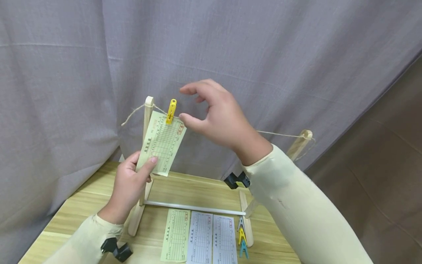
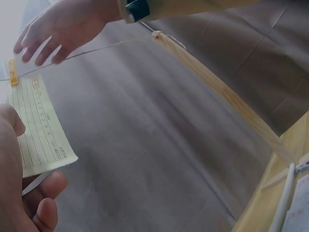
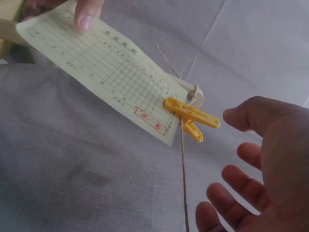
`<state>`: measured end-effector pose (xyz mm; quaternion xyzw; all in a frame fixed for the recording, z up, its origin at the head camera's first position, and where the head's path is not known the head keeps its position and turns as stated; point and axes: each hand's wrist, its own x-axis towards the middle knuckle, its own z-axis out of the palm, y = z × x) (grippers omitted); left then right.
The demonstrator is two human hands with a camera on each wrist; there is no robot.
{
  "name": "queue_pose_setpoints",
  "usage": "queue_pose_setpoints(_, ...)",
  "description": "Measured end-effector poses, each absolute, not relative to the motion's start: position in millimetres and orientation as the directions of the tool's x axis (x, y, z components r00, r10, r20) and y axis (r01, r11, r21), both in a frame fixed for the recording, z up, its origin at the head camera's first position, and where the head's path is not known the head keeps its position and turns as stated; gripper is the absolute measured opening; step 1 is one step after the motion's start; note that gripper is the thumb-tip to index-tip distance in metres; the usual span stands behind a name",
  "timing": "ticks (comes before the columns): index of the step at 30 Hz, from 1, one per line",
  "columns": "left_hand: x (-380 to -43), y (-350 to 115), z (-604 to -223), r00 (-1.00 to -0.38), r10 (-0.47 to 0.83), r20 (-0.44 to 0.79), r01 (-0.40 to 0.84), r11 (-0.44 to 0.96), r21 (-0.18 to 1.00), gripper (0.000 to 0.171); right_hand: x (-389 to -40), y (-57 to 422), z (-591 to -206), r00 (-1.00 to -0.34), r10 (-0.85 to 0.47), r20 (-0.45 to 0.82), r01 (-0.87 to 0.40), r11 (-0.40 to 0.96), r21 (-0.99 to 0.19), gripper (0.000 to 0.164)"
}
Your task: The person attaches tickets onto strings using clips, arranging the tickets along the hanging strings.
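A yellow clothespin (image 1: 171, 111) clips the top of a pale green receipt slip (image 1: 162, 143) to a twine line (image 1: 278, 134) near the left post. My left hand (image 1: 130, 179) pinches the slip's lower part, thumb on the printed face and fingers behind. Just right of the clothespin, my right hand (image 1: 221, 113) is spread with a gap between thumb and fingers, holding nothing. In the right wrist view, the clothespin (image 3: 193, 113) bites the slip's edge and the twine, apart from the right fingertips.
Wooden posts (image 1: 298, 145) carry the twine at both ends; a white rod (image 1: 197, 208) joins their feet. On the wooden table (image 1: 82, 209) lie another green slip (image 1: 176, 234), two white slips (image 1: 200, 236), and several clothespins (image 1: 242, 236) at right. A grey curtain (image 1: 211, 44) hangs behind.
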<state>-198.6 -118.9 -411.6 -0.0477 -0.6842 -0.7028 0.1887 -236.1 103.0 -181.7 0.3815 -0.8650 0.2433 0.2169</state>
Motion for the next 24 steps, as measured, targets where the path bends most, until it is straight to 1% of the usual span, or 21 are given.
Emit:
queue_pose_setpoints(7, -193, -120, -425, -0.938, -0.2, 0.284, 0.295, -0.028, 0.955, 0.025, -223, 122, -195, -0.474, -0.556, 0.683, -0.834, 0.533, -0.145, 0.046)
queue_pose_setpoints(10, -189, -119, -432, -0.947, -0.183, 0.263, 0.274, -0.038, 0.961, 0.024, -217, 133, -201, -0.441, -0.54, 0.717, -0.842, 0.525, -0.122, 0.046)
queue_pose_setpoints(17, -184, -116, -450, -0.972, -0.147, 0.183, 0.188, -0.02, 0.982, 0.021, -200, 158, -219, -0.42, -0.51, 0.75, -0.849, 0.513, -0.127, 0.048)
queue_pose_setpoints(21, -183, -116, -460, -0.978, -0.139, 0.157, 0.159, -0.002, 0.987, 0.021, -191, 171, -235, -0.434, -0.489, 0.757, -0.842, 0.519, -0.146, 0.049)
queue_pose_setpoints(24, -183, -116, -467, -0.98, -0.136, 0.144, 0.145, 0.009, 0.989, 0.021, -184, 180, -250, -0.459, -0.474, 0.752, -0.829, 0.532, -0.171, 0.049)
